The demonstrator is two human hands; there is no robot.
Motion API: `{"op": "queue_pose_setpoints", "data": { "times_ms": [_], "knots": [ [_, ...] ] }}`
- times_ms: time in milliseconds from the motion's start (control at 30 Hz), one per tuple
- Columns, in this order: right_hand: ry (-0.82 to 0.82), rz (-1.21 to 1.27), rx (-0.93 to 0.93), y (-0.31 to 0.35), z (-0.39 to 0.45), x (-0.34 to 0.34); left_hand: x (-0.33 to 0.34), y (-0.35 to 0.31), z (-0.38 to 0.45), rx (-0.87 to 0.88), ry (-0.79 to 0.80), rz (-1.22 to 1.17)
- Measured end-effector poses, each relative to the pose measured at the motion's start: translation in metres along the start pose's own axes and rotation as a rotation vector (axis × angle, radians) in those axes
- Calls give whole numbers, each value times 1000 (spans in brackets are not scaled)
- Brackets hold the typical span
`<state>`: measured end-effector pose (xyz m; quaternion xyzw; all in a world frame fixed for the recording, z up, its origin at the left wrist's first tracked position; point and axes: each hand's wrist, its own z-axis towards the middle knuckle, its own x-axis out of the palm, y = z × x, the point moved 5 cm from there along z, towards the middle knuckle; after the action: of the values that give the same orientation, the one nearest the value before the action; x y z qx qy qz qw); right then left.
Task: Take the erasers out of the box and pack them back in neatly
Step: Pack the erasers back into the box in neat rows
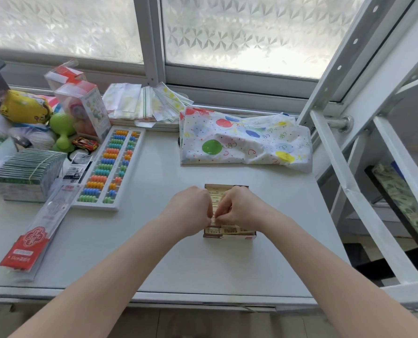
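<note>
Starting at the left edge of the white table [135, 252], a red-and-clear ruler packet [36, 234] lies slanted beside a bundled stack of green card packs [30, 170], and the colourful abacus [111, 167] runs alongside them. Next comes the left hand [191, 209], its fingers curled inward over the open box [228, 236], apparently pinching one of the erasers [230, 230], though what exactly the fingertips hold is hidden. The box sits at mid-table, near the front, with wrapped erasers standing in rows inside it. The right hand [241, 208] meets the left over the same row, fingers likewise bent and pinching there. Judging by this, the erasers are being lifted out or seated; a good move would grip one eraser by its short sides and keep it upright, so neighbours do not tip. Farther right lies folded balloon-print cloth [245, 140].
</note>
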<state>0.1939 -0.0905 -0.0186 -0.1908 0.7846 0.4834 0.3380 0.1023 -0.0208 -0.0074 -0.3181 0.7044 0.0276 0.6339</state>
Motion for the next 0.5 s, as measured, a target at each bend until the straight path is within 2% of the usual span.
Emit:
{"op": "queue_pose_setpoints", "data": {
  "times_ms": [167, 400, 500],
  "knots": [
    [32, 3, -54, 5, -8, -5, -8, -4, -4, 51, 7, -30],
    [152, -185, -70, 9, -16, 8, -12, 3, -21, 75, 39, -94],
    [179, -155, -67, 7, -16, 9, -12, 4, -22, 74, 24, -118]
  ]
}}
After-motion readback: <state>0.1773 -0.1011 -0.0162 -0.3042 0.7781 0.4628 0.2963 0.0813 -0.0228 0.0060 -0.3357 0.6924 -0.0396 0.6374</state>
